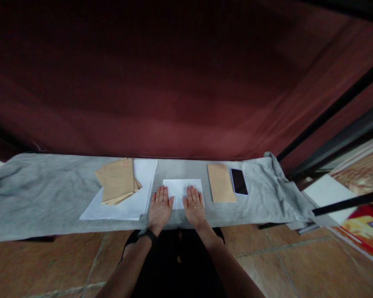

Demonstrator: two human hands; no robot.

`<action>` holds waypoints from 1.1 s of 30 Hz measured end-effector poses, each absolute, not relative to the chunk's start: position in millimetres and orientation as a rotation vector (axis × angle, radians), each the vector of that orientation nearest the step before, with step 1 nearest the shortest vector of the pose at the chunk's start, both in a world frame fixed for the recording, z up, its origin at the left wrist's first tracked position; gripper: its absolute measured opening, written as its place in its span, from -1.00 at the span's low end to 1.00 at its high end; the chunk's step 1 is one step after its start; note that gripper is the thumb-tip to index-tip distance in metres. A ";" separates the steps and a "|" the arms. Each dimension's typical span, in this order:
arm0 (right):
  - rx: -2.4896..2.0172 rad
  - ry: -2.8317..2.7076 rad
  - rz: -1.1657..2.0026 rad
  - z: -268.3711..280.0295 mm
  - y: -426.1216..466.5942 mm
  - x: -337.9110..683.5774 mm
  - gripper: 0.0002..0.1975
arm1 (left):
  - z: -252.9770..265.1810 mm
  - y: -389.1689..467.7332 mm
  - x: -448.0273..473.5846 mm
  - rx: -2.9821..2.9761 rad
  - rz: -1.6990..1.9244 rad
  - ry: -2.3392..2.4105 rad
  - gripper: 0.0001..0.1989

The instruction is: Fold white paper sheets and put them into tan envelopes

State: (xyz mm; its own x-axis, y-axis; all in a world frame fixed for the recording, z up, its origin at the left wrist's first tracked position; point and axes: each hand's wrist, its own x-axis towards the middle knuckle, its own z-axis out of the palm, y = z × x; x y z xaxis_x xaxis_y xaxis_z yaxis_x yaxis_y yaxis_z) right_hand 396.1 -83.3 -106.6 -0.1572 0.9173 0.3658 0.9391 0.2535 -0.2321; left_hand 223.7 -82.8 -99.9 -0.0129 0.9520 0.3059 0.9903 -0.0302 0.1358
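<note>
A small white sheet of paper (178, 188), possibly folded, lies in front of me on the grey cloth. Flat on its left side rests my left hand (161, 206), fingers stretched out and a dark band on the wrist. My right hand (194, 206) presses flat on the right side of the same paper, palm down, fingers extended. Neither hand grips anything. To the left, a fanned stack of brown envelopes (118, 180) sits on larger white sheets (145, 178). Right of my hands lies a single brown envelope (221, 183).
A phone (239, 181) with a dark screen lies beside the single envelope. Grey cloth (49, 186) covers the narrow bench, which backs onto a dark red panel (174, 103). Black metal bars (329, 111) and a red and yellow box (368, 229) stand at the right.
</note>
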 end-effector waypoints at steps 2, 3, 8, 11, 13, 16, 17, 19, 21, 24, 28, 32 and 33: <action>-1.583 -2.177 -0.060 -108.4 -94.5 386.3 -0.49 | -98.1 -82.4 223.9 -2.129 -0.447 -2.110 -0.36; -1.554 -2.195 -0.063 -109.1 -99.7 384.1 -0.49 | -97.4 -82.6 223.7 -2.134 -0.432 -2.113 -0.35; -1.588 -2.186 -0.103 -107.8 -112.7 401.4 -0.47 | -97.7 -87.1 220.1 -2.140 -0.443 -2.108 -0.35; -1.642 -2.157 -0.134 -105.9 -114.3 421.6 -0.47 | -100.0 -90.2 215.9 -2.121 -0.480 -2.115 -0.35; -1.665 -2.136 -0.157 -105.8 -115.9 431.7 -0.47 | -101.2 -91.0 215.5 -2.095 -0.507 -2.136 -0.34; -1.674 -2.115 -0.171 -106.6 -119.0 438.3 -0.45 | -101.0 -88.8 226.0 -2.079 -0.564 -2.139 -0.36; -1.673 -2.113 -0.169 -106.9 -119.7 438.7 -0.45 | -100.3 -86.8 233.6 -2.107 -0.580 -2.117 -0.36; -1.672 -2.117 -0.159 -106.9 -120.5 438.4 -0.44 | -98.3 -81.0 254.1 -2.242 -0.592 -2.031 -0.38; -1.678 -2.138 -0.140 -106.6 -120.4 438.0 -0.43 | -96.0 -72.6 278.1 -2.397 -0.573 -1.933 -0.38; -1.709 -2.171 -0.116 -106.1 -119.2 438.6 -0.43 | -93.6 -57.1 307.2 -2.513 -0.490 -1.899 -0.39; -1.711 -2.171 -0.143 -106.5 -118.0 439.2 -0.42 | -93.0 -36.8 313.6 -2.502 -0.479 -1.942 -0.38; -1.685 -2.137 -0.191 -108.0 -118.1 438.4 -0.42 | -93.8 -24.8 291.2 -2.460 -0.487 -1.972 -0.38; -1.682 -2.129 -0.194 -108.3 -118.2 438.3 -0.42 | -93.9 -23.6 284.0 -2.443 -0.484 -1.985 -0.37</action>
State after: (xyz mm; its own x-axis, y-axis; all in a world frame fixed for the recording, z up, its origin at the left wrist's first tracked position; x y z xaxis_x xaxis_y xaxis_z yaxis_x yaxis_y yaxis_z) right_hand 438.3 -118.2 -108.3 -0.1816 0.8964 0.4042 0.9546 0.2594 -0.1463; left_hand 284.0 -23.6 -93.9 0.1770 0.9624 0.2059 0.9493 -0.2221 0.2224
